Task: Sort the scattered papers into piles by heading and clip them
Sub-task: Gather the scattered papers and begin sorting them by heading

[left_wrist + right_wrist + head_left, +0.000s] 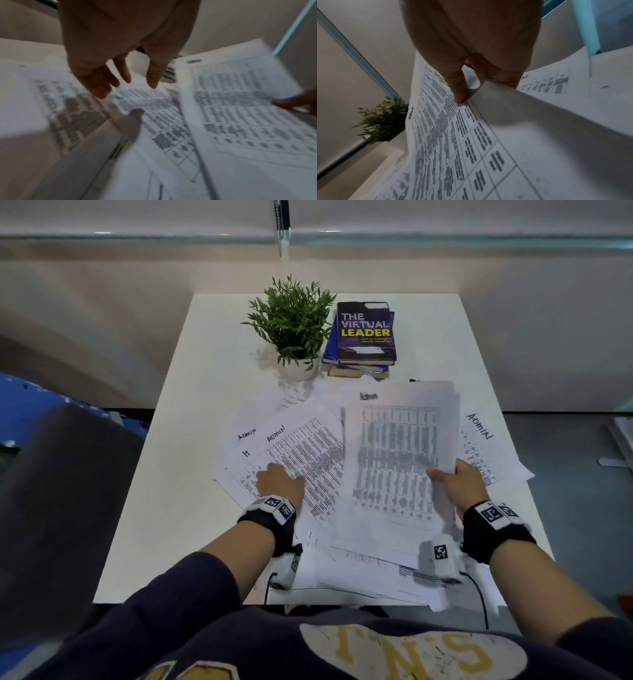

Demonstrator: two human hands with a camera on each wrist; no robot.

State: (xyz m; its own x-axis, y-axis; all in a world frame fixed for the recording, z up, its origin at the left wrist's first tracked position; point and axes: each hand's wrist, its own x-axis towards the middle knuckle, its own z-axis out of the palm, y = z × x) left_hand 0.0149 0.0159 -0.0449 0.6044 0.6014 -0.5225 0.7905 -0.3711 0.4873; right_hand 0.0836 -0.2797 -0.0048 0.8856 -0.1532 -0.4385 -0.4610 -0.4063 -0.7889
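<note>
White table [178, 508] carries scattered papers [308, 446], several headed ADMIN. Right hand [457, 481] pinches a printed table sheet [397, 460], raised above the spread; left hand [279, 482] hovers over them, fingers [102, 86] relaxed, holding nothing.

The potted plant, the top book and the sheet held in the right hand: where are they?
potted plant [291, 326], head view, on its green leaves.
top book [365, 332], head view, on its cover.
held sheet [397, 457], head view, on its printed table.

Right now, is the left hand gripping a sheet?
No, the left hand hangs open, fingers straight, above the papers; nothing is pinched.
</note>
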